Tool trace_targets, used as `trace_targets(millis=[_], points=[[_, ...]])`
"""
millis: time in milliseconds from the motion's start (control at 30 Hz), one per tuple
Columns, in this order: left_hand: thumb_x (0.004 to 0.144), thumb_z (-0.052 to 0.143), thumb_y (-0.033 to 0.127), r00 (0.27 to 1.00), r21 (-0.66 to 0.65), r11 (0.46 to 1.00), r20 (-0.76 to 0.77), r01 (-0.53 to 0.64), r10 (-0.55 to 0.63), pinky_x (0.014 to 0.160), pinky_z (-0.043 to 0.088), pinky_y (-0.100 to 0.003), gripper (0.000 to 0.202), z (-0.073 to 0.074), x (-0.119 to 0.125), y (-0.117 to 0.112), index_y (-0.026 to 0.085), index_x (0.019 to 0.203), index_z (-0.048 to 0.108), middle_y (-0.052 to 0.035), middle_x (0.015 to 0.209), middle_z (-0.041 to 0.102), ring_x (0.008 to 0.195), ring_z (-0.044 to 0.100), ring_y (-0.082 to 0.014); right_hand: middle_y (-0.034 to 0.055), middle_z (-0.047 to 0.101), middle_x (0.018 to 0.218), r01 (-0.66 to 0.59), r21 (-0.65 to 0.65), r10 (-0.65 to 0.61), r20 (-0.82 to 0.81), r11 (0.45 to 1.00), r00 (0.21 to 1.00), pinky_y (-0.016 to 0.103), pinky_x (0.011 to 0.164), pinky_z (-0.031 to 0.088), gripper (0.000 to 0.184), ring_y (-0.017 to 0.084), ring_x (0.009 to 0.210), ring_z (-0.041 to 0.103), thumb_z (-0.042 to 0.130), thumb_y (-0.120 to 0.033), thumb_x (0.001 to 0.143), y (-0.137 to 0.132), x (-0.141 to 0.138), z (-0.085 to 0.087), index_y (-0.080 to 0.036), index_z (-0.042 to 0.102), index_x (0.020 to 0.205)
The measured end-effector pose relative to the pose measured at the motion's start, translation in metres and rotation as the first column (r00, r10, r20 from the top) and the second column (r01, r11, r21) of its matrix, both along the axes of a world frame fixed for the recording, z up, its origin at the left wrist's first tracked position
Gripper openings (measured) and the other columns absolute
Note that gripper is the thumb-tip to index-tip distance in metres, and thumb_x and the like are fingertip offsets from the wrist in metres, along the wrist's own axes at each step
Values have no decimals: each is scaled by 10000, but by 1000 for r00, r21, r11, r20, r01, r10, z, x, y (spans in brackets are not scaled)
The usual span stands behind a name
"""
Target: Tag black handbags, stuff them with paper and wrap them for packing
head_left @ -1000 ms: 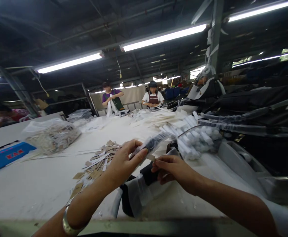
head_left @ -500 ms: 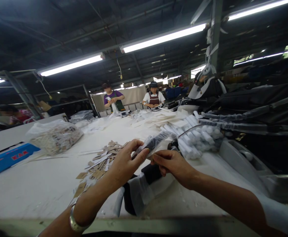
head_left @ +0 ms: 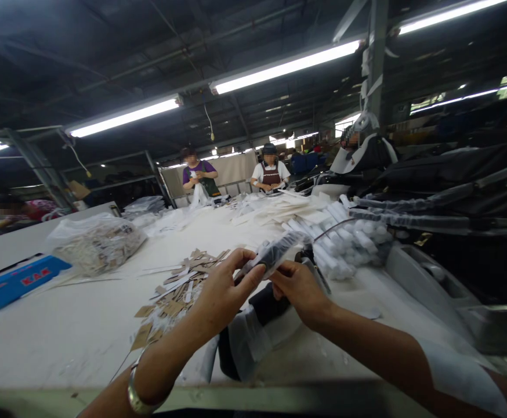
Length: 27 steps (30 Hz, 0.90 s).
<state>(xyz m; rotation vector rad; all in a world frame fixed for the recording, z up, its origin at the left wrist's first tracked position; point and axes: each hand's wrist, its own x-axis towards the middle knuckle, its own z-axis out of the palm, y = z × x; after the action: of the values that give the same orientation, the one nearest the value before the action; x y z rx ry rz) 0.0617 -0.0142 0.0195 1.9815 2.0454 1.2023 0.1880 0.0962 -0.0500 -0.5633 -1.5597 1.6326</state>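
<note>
My left hand is closed, thumb against fingers, around a dark handle-like piece wrapped in clear plastic film. Just to the right, the fingers of my right hand are pinched together at the lower edge of that film; the fingertips are partly hidden. Below both hands lies a black curved part, partly covered by a translucent plastic sleeve. Whether it joins the wrapped piece is hidden. Left of my hands, brown and white card scraps are spread over the white table.
White plastic-wrapped rods are piled to the right, near a grey moulded part and black frames. A clear bag of pieces and a blue packet lie left. Two co-workers stand across the table.
My right hand has moved slightly left and closer to my left hand along the film. The wrapped piece has shifted a little; my left hand keeps its grip.
</note>
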Motion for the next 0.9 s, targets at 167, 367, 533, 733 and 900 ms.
trace_targets(millis=[167, 367, 533, 733, 900], points=[[922, 568, 411, 1000, 14, 1000, 18, 10, -10, 815, 435, -304, 217, -2, -3, 1, 215, 1002, 616, -21, 948, 671, 904, 609, -200, -3, 677, 709, -237, -307, 171, -227, 922, 959, 290, 732, 489, 233, 134, 686, 584, 855, -379, 631, -8, -6, 17, -201, 729, 714], [917, 590, 379, 1000, 34, 999, -4, 25, -25, 782, 430, -286, 178, 1, -2, -2, 223, 992, 633, -5, 906, 659, 861, 596, -183, 36, 746, 932, -370, -345, 273, -299, 862, 914, 354, 931, 471, 227, 198, 959, 643, 862, -300, 644, -8, 4, 20, -206, 779, 833], [919, 602, 371, 1000, 47, 998, -6, 28, -28, 799, 432, -284, 186, -1, 4, -4, 237, 1042, 641, -6, 942, 673, 889, 605, -181, 27, 749, 929, -297, -324, 194, -314, 898, 929, 327, 952, 448, 182, 205, 1013, 624, 835, -291, 679, -10, 4, 16, -220, 788, 840], [905, 612, 385, 1000, 99, 995, -27, 7, -5, 814, 454, -308, 209, -2, -5, -3, 216, 1010, 678, -48, 963, 662, 897, 581, -201, 11, 729, 1003, -405, -253, 303, -360, 879, 882, 283, 839, 464, 222, 169, 914, 615, 681, -189, 786, -22, 16, 25, -225, 774, 985], [897, 617, 401, 1000, 47, 999, 25, 7, -8, 782, 462, -296, 213, 0, -5, -1, 214, 983, 673, -24, 898, 660, 831, 594, -185, 29, 716, 1064, -466, -256, 359, -371, 847, 857, 307, 882, 458, 226, 190, 984, 612, 644, -321, 873, -26, 29, 30, -227, 748, 1051]])
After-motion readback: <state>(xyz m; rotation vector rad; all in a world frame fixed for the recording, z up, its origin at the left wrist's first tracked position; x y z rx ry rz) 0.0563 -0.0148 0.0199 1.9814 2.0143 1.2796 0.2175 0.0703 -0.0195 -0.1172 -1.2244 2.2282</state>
